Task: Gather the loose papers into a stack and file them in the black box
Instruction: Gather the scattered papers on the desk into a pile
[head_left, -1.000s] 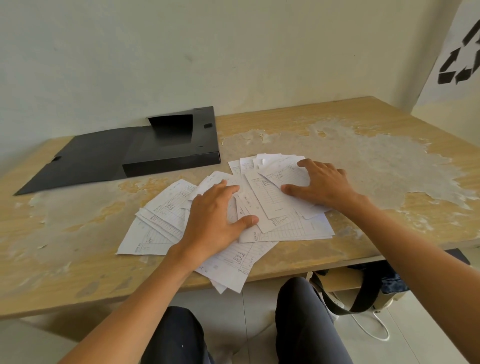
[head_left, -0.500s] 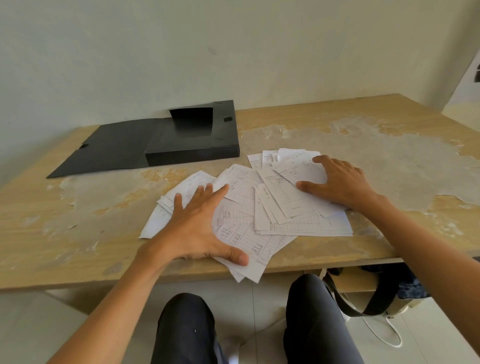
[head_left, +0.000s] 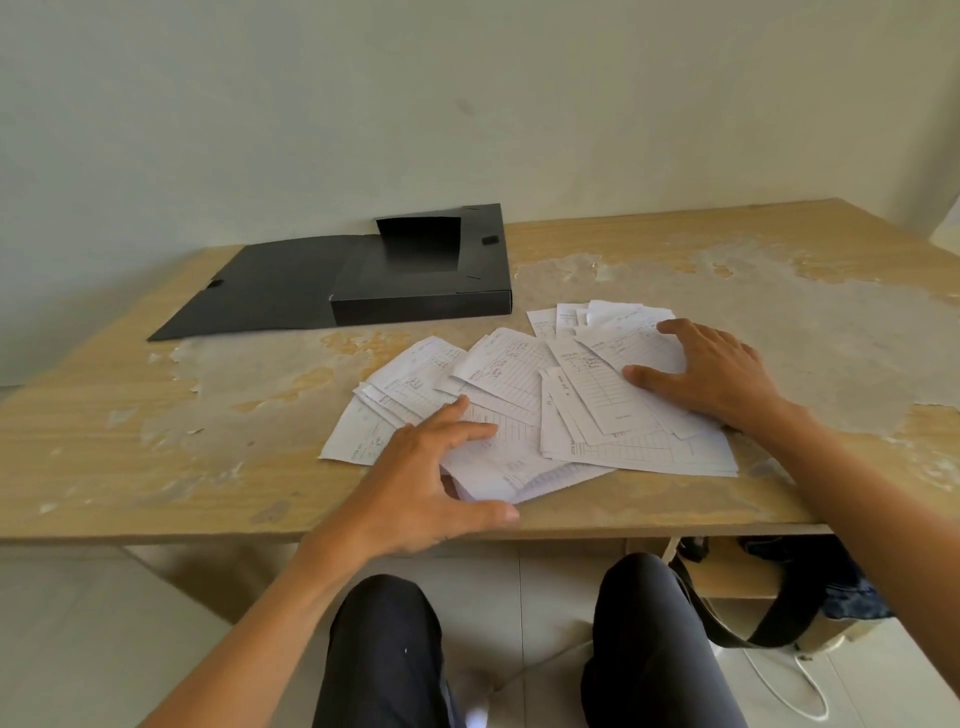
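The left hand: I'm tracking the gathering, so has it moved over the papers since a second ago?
Yes. The left hand has slid back toward the person, from mid-pile to the table front edge, over the papers.

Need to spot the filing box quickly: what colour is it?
Plain black box, lid open, clearest in the head view.

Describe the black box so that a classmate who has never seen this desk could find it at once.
Start at the worn wooden desk against the pale wall. At its back edge, behind the papers, lies the black box, lid flopped open to the left. It is the only dark thing on the desk.
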